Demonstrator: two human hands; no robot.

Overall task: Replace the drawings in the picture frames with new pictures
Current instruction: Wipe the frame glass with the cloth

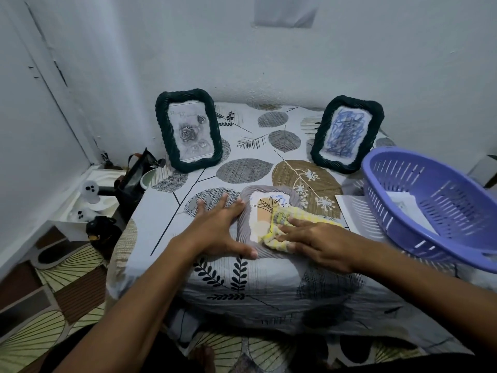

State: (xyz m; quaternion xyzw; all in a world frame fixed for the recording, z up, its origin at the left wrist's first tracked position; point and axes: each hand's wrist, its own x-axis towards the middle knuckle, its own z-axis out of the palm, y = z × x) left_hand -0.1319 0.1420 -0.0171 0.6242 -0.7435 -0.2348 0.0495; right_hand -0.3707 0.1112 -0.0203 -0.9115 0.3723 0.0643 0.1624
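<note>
At the far left corner of the table [269,270], a dark green frame [188,130] stands upright against the wall, showing a grey rose drawing [189,134]. Nearer the front edge, the left hand [219,224] lies flat with fingers spread and straight, grasping nothing, its thumb and fingertips pressing the left side of a grey frame [243,224] that lies face up on the leaf-patterned cloth. Inside that frame sits a picture [262,211] with tan shapes and line-drawn leaves. The right hand [317,243] presses a yellow rag [279,224] onto the frame's glass with extended fingers; whether any finger curls round the rag I cannot tell.

At the far right corner a second dark green frame [347,133] leans upright, holding a blue scribble drawing [345,133], which looks not yet swapped. A purple basket [430,203] sits tilted at the right edge, with paper [407,204] inside and a sheet [349,208] partly beneath it.

The risks, as I judge them: hard wiping could slide the grey frame on the soft cloth, and a swinging right elbow could knock the tilted basket over.
</note>
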